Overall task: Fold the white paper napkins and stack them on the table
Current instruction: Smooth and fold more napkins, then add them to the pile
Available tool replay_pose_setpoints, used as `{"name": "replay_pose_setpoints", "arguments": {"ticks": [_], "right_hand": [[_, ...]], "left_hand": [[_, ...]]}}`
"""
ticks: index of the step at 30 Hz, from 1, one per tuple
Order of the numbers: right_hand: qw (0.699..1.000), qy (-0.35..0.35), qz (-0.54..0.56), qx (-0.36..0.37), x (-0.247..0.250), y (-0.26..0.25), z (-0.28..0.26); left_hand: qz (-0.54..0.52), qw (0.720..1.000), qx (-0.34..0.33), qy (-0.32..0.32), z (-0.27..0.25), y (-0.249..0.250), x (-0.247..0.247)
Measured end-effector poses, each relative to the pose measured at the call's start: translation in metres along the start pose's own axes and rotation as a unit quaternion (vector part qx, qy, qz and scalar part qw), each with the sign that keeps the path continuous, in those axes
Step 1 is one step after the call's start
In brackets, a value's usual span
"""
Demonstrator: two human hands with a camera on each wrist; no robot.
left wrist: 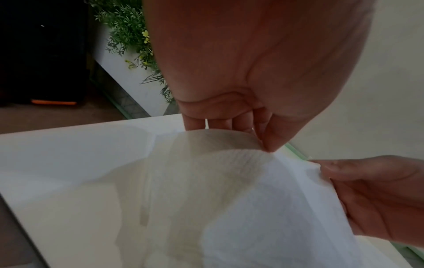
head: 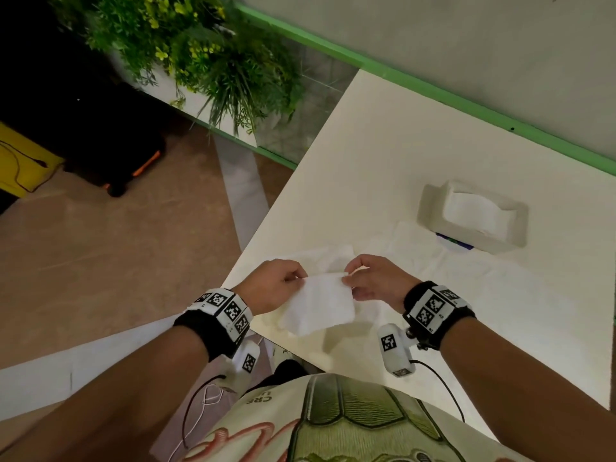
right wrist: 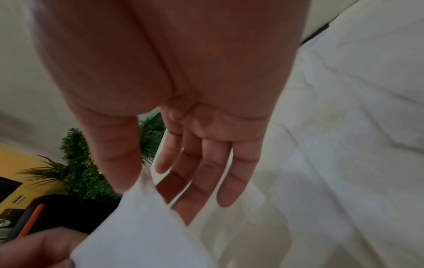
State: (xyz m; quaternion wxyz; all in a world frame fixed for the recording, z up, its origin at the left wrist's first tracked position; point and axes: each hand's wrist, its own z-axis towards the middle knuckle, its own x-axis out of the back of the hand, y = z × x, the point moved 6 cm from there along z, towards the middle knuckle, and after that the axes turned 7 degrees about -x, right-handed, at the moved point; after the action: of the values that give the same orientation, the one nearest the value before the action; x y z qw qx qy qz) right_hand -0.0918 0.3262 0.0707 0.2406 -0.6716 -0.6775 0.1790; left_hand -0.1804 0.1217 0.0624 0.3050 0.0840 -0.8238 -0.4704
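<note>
From my head, my left hand (head: 271, 283) and right hand (head: 378, 281) each pinch a top corner of the napkin (head: 320, 306); it hangs above the table (head: 383, 155), between them. My left wrist shows my thumb squeezing its corner. Only my right wrist shows my other fingers (right wrist: 204, 174) spread behind the paper.

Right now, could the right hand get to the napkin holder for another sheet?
Probably yes, once it lets go. The right hand pinches the napkin with the left hand; the table between it and the napkin holder looks unobstructed.
</note>
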Motion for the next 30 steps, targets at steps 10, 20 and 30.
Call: {"name": "replay_pose_setpoints", "arguments": {"ticks": [10,20,30], "right_hand": [[0.979,0.191,-0.074,0.021,0.023,-0.003,0.040],[0.937,0.258,-0.229,-0.063,0.023,0.006,0.049],[0.922,0.297,-0.249,-0.002,0.027,-0.005,0.043]], "left_hand": [[0.127,0.986,0.101,0.028,0.014,-0.042,0.030],[0.070,0.977,0.169,0.109,0.001,-0.080,0.034],[0.096,0.980,0.147,0.090,0.001,-0.071,0.029]]}}
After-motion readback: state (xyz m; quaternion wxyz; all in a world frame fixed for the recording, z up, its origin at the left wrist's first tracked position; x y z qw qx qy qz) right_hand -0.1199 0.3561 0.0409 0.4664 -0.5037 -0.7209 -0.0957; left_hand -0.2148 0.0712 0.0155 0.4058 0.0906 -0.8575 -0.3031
